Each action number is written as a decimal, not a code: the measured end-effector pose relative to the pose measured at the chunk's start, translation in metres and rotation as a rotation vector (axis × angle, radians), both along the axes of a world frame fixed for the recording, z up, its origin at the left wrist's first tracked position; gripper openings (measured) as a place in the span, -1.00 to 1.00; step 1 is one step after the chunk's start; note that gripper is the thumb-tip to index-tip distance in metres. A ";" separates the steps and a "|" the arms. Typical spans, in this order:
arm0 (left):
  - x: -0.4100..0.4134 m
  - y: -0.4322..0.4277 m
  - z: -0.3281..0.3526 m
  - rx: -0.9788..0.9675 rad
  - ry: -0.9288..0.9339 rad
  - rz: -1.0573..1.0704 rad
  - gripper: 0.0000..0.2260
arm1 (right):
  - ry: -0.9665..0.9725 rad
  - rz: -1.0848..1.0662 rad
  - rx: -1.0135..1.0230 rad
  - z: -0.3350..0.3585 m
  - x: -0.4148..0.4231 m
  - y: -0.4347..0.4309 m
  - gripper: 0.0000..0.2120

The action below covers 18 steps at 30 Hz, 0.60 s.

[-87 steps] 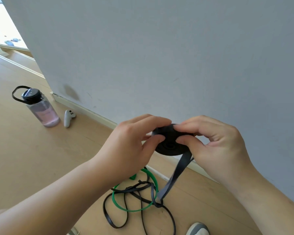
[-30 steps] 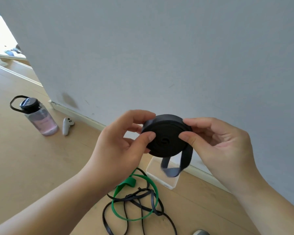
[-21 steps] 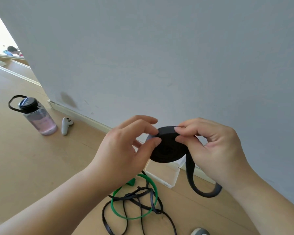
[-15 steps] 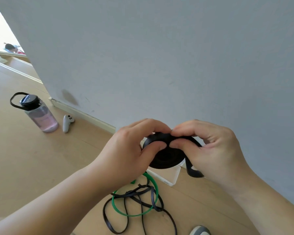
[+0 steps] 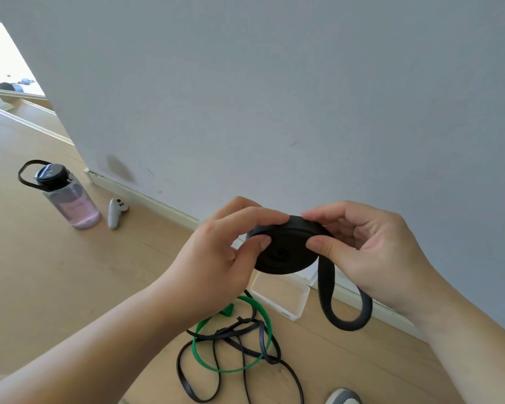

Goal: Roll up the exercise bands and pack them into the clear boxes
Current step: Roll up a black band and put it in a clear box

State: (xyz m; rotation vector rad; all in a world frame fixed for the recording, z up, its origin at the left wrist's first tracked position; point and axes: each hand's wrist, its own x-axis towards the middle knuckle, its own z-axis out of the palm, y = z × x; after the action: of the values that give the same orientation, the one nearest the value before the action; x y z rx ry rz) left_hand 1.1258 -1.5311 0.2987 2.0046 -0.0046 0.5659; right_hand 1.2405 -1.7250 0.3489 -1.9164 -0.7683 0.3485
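A black exercise band point(image 5: 286, 252) is wound into a thick flat coil and held in the air in front of the wall. My left hand point(image 5: 219, 258) pinches its left edge. My right hand point(image 5: 368, 252) grips its right side, thumb on the face. A loose loop of the same band point(image 5: 344, 313) hangs down below my right hand. On the floor beneath stands an open clear box point(image 5: 280, 295), partly hidden by the coil. A green band point(image 5: 233, 339) and thin black bands point(image 5: 239, 365) lie tangled in front of it.
A grey wall with a white baseboard point(image 5: 146, 196) runs behind the hands. On the wooden floor at the left stand a clear water bottle with a black lid point(image 5: 67, 196) and a white controller point(image 5: 115, 212). A grey shoe tip point(image 5: 343, 397) shows at the bottom edge.
The loose tail that ran down to the floor pile has been wound up into a bigger coil. In the last half second the hanging loop has dropped longer below my right hand.
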 end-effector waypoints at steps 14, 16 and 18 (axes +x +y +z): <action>0.006 -0.001 -0.010 0.237 0.029 0.047 -0.66 | -0.427 0.040 -0.227 -0.009 0.008 0.001 -0.61; 0.007 -0.004 -0.009 0.238 0.020 0.045 -0.66 | -0.572 0.008 -0.247 -0.012 0.008 0.005 -0.61; 0.007 -0.005 -0.009 0.219 0.015 0.057 -0.66 | -0.685 -0.035 -0.225 -0.016 0.010 0.007 -0.63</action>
State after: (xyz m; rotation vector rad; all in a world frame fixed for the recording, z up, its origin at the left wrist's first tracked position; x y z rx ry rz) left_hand 1.1332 -1.5364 0.2900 2.2277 -0.0004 0.6086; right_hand 1.2508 -1.7178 0.3331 -2.2839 -1.1690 -0.2803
